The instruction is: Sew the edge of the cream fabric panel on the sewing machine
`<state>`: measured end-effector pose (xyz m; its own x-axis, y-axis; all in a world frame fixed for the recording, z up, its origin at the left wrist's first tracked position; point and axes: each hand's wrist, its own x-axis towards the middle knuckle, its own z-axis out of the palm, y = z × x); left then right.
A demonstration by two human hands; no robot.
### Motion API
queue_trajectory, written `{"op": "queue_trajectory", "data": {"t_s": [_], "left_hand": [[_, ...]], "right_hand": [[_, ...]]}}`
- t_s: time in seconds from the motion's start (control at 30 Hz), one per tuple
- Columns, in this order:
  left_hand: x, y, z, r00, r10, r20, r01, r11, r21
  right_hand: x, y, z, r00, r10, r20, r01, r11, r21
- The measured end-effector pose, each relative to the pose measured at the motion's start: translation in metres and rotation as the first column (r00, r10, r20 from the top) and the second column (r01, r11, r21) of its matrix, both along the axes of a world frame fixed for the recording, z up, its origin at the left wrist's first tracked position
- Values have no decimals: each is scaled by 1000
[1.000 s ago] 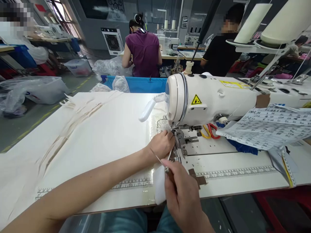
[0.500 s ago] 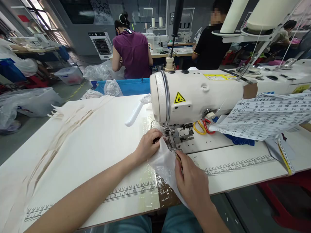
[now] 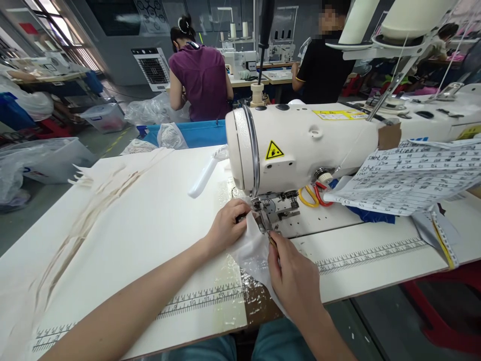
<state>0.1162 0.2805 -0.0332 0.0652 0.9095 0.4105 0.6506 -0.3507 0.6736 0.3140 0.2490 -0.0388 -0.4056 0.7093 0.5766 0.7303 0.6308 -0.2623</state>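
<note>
A thin white cloth [image 3: 252, 250] hangs from beneath the needle area of the white sewing machine [image 3: 293, 145] over the table's front part. My left hand [image 3: 229, 223] is closed on its upper end, left of the presser foot [image 3: 259, 204], fingertips close to the metal parts. Between the fingers of my right hand [image 3: 295, 271] is a slim metal tool like tweezers [image 3: 266, 223], its tip pointing up at the cloth by the foot. My grip covers most of its handle. The cloth's lower edge runs down beside my right hand.
Long cream fabric strips [image 3: 86, 225] lie along the table's left. A white plastic piece [image 3: 203, 178] rests left of the machine. Yellow-and-red-handled scissors [image 3: 315, 195] and a written sheet [image 3: 406, 175] are at the right, with a tape measure [image 3: 441, 240]. Co-workers sit beyond.
The view has shifted slightly. My right hand and the metal tool have moved a little up and left, nearer the presser foot. My left hand stays on the cloth.
</note>
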Motion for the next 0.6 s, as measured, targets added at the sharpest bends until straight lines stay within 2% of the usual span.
{"op": "queue_trajectory", "data": {"t_s": [0.23,0.6], "left_hand": [[-1,0,-2,1000,-7,-25,8,1000,22],[-3,2,-4,986,-16,-167,28,997,69]], "right_hand": [[0,0,-2,1000,2,0,-2,1000,2],[0,-1,-3,1000,8,26,-7,999,-33]]}}
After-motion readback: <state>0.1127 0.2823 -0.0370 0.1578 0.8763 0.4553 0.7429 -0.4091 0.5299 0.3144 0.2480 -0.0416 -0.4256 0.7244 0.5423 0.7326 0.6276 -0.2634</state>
